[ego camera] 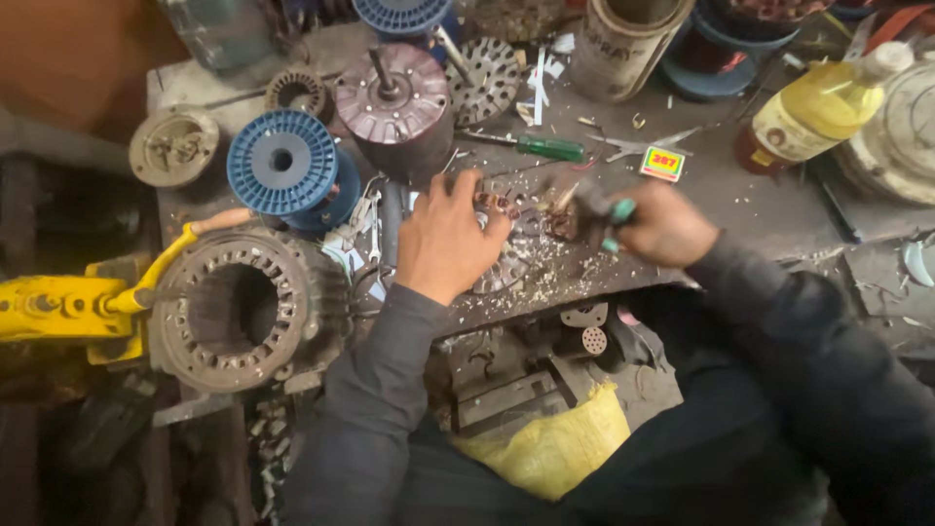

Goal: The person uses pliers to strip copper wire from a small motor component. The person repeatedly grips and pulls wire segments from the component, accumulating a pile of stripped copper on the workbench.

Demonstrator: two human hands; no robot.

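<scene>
Left hand (443,239) presses flat, unclenched, on the stator (506,244) at frame centre, near the bench (740,209) front edge. Right hand (662,226) clenches a teal-handled tool (616,216) beside it. Spool (287,166) and motor (394,107) crowd the upper left.

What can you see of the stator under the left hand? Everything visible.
The stator is a flat, round, slotted metal core, grey and worn, lying face up at the front edge of the workbench. Reddish-brown windings show near its top. The left hand presses down on it and hides much of its left side. The right hand holds a teal-handled tool at its right rim. Pale scraps litter the bench around it.
</scene>
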